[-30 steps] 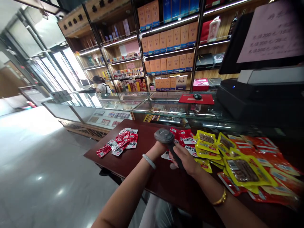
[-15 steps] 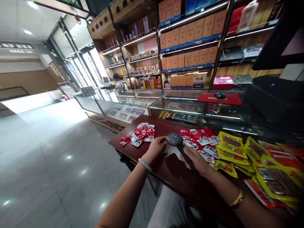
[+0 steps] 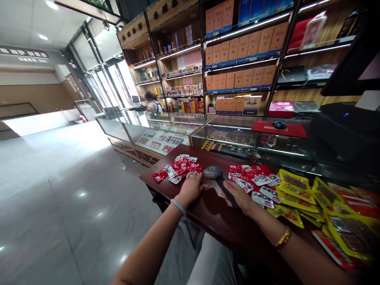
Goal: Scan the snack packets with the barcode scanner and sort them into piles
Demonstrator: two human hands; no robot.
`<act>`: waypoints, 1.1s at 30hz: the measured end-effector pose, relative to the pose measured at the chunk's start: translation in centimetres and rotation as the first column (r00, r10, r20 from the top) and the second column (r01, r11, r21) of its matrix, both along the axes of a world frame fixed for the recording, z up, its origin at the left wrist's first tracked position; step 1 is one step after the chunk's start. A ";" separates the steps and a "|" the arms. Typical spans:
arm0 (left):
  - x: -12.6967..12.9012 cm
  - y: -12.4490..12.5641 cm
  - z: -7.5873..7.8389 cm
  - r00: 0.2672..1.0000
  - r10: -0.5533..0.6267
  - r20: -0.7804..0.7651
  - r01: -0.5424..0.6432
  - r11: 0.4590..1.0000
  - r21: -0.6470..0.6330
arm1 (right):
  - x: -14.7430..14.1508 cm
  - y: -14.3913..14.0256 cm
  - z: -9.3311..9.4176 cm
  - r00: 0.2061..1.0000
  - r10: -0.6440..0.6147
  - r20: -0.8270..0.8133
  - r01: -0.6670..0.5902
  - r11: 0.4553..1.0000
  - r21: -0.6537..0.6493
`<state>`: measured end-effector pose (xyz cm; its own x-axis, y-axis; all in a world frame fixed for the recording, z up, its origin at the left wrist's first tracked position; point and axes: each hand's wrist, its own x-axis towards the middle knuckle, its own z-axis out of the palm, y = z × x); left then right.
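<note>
My right hand (image 3: 239, 194) is wrapped around the handle of a dark barcode scanner (image 3: 213, 171), its head pointing left above the table. At the near edge of the left pile of red-and-white snack packets (image 3: 178, 168), my left hand (image 3: 191, 187) lies palm down with fingers stretched out. Its fingertips reach a red packet (image 3: 195, 167) at the pile's right side; whether they press on it is hard to see. A second heap of red-and-white packets (image 3: 254, 176) lies just beyond the scanner, to the right. Partly under the scanner, a printed paper (image 3: 216, 187) shows on the tabletop.
Yellow-edged snack packs (image 3: 297, 194) and orange packs (image 3: 329, 247) cover the right of the dark red table (image 3: 213, 215). Behind it runs a glass counter (image 3: 231, 132) with a mouse (image 3: 279, 125) on a red mat. A person (image 3: 153, 103) is at the far counter.
My left hand has moved left from beside the scanner head to the left pile, its fingers now extended. A red packet shows at that pile's right side. The scanner stays in my right hand.
</note>
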<state>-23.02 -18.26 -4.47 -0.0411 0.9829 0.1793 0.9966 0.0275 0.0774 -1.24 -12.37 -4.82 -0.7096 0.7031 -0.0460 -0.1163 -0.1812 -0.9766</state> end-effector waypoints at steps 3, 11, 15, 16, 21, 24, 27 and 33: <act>-0.1 0.5 0.1 0.994 0.108 0.009 -0.108 0.994 0.035 | -0.2 0.1 0.2 0.999 -0.028 -0.026 0.027 0.999 -0.030; 1.0 0.4 0.2 0.997 0.049 0.058 -0.051 0.998 0.042 | -0.1 0.5 -0.9 0.997 -0.050 -0.058 0.049 0.998 -0.026; 1.5 1.0 0.8 0.952 0.302 0.055 -0.307 0.947 0.097 | 0.5 0.8 -1.3 0.993 -0.080 -0.086 0.077 0.996 -0.044; 1.5 1.3 1.0 0.929 0.368 0.035 -0.370 0.925 0.086 | 0.6 0.8 -1.3 0.993 -0.082 -0.090 0.079 0.996 -0.039; 1.5 2.8 1.3 0.897 0.437 0.068 -0.435 0.900 -0.042 | 1.1 0.7 -0.8 0.991 -0.103 -0.086 0.104 0.995 0.007; 1.1 3.0 0.9 0.858 0.452 0.244 -0.451 0.890 -0.061 | 1.3 0.7 -0.3 0.985 -0.146 -0.088 0.150 0.988 0.041; 0.6 2.8 0.2 0.823 0.407 0.396 -0.445 0.896 0.003 | 1.6 0.5 0.2 0.981 -0.161 -0.106 0.168 0.984 0.055; 0.2 2.9 -0.8 0.773 0.337 0.538 -0.430 0.902 0.052 | 1.6 -0.1 0.7 0.988 -0.102 -0.116 0.110 0.992 0.068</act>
